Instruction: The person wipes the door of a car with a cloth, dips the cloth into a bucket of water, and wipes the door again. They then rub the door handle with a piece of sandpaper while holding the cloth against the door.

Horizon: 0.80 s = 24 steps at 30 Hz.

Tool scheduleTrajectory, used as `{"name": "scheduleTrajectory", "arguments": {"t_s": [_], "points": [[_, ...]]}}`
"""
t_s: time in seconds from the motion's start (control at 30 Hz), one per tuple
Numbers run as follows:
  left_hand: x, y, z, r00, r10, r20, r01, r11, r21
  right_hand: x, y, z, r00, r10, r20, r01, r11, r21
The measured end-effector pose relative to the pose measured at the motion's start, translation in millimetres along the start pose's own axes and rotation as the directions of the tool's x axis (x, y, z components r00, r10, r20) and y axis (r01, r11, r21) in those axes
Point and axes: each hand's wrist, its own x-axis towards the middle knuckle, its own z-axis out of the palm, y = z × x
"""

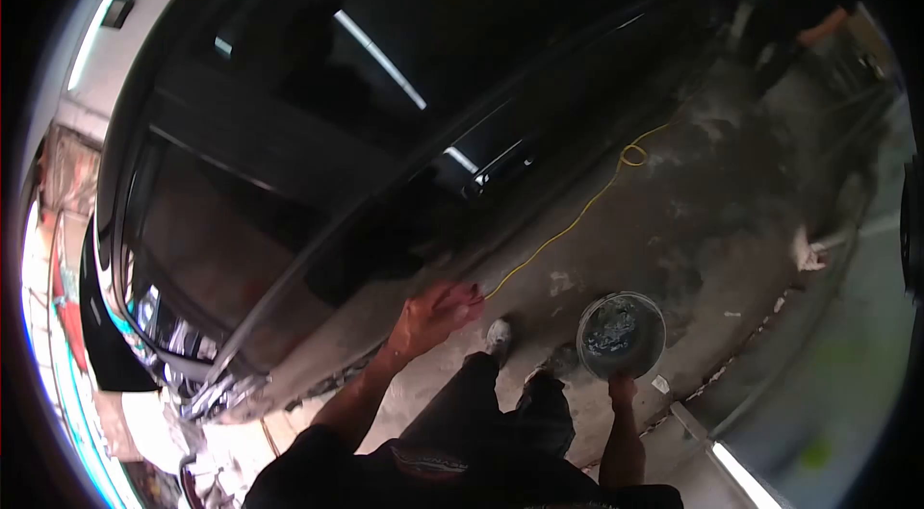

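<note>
My right hand grips the near rim of a round bucket with sudsy-looking liquid in it. The bucket hangs beside my right leg, above the floor. My left hand reaches out over the floor next to a glossy black car. Its fingers look reddish and blurred, and I cannot make out whether anything is in them. A thin yellow cord runs along the floor beside the car, and its near end disappears at my left fingers.
Another person in dark clothes stands at the upper right, near the car's far end. A grey wall rises on my right. The concrete floor has wet, stained patches. My shoe is close to the car's side.
</note>
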Motion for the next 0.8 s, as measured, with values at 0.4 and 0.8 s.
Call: {"name": "scheduleTrajectory", "arguments": {"t_s": [0.4, 0.8], "points": [[-35, -34, -21, 0.939, 0.092, 0.332, -0.106, 0.994, 0.024, -133, -85, -41, 0.992, 0.075, -0.103, -0.06, 0.988, 0.144], [4, 0, -43, 0.944, 0.27, 0.187, -0.273, 0.962, -0.015, -174, -104, -60, 0.983, 0.152, 0.1, -0.162, 0.981, 0.105]]}}
